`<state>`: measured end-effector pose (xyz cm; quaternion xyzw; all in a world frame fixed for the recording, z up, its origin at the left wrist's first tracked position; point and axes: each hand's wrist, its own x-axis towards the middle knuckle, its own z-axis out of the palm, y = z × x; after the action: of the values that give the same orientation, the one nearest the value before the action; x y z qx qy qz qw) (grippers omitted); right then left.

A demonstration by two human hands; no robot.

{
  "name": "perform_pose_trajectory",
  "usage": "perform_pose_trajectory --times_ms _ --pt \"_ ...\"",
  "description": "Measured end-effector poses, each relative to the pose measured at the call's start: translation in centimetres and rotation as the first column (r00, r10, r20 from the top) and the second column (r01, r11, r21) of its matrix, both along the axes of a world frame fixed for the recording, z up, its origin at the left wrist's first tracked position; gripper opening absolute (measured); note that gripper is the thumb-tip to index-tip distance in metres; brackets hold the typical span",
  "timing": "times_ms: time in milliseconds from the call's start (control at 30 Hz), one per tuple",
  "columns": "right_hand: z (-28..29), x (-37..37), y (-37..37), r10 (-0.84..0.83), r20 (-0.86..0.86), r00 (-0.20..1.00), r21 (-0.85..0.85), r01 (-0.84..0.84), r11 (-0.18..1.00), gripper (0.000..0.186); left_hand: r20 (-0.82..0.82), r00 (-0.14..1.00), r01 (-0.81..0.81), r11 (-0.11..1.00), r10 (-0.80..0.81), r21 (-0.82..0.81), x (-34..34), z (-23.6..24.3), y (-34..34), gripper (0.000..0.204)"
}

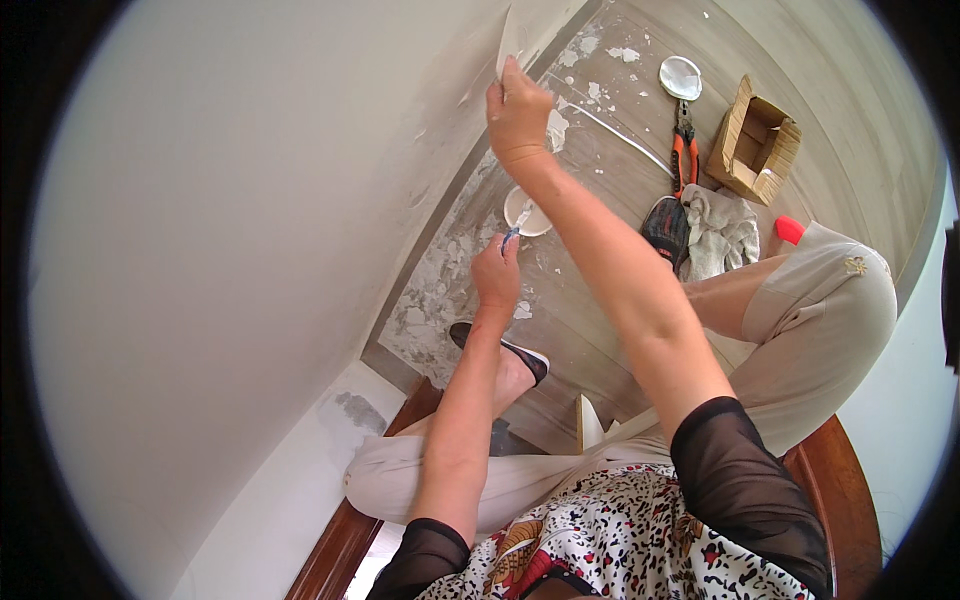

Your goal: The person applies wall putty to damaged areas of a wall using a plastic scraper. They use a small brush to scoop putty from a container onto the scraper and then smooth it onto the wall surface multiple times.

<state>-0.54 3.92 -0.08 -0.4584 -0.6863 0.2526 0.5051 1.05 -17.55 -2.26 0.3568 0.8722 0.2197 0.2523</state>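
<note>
Up by the wall (250, 200), my right hand (520, 115) is closed on a thin, pale scraper (510, 45). Its blade lies along the wall's lower part, where the paint is rough and patchy. My left hand (496, 272) grips a small blue-handled tool (511, 238) smeared with white paste; whether it is a brush or a putty knife is hard to make out. The tool's tip reaches into a round white tub (537, 221) on the floor, partly covered by my right forearm.
White flakes (440, 275) litter the floor along the baseboard. To the right lie pliers (685, 150), a round white lid (681, 78), an open cardboard box (757, 140), a grey rag (722, 232), a red object (789, 230) and a thin white strip (625, 138). My feet stand on both sides.
</note>
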Motion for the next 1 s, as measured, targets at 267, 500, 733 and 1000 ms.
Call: perform_pose_trajectory --times_ms 267,500,733,1000 --pt "1.1 -3.5 -13.0 0.148 -0.102 0.984 -0.071 -0.156 0.985 0.046 0.011 0.999 0.028 0.990 -0.030 0.135 -0.3 -0.7 -0.5 0.028" --pt "2.8 -0.1 -15.7 0.297 -0.228 0.927 -0.311 -0.358 0.880 0.044 -0.099 0.995 0.035 0.998 -0.029 0.057 0.2 0.9 0.0 0.030" --pt "-0.7 4.6 -1.8 -0.082 0.035 0.996 -0.299 0.089 0.950 0.014 0.024 1.000 0.013 0.999 -0.014 0.034 -0.2 -0.1 0.0 0.026" --pt "-2.1 1.9 4.5 -0.113 -0.033 0.993 -0.232 0.102 0.967 0.033 0.035 0.999 -0.001 0.999 -0.001 0.043 -0.4 0.1 -0.2 0.028"
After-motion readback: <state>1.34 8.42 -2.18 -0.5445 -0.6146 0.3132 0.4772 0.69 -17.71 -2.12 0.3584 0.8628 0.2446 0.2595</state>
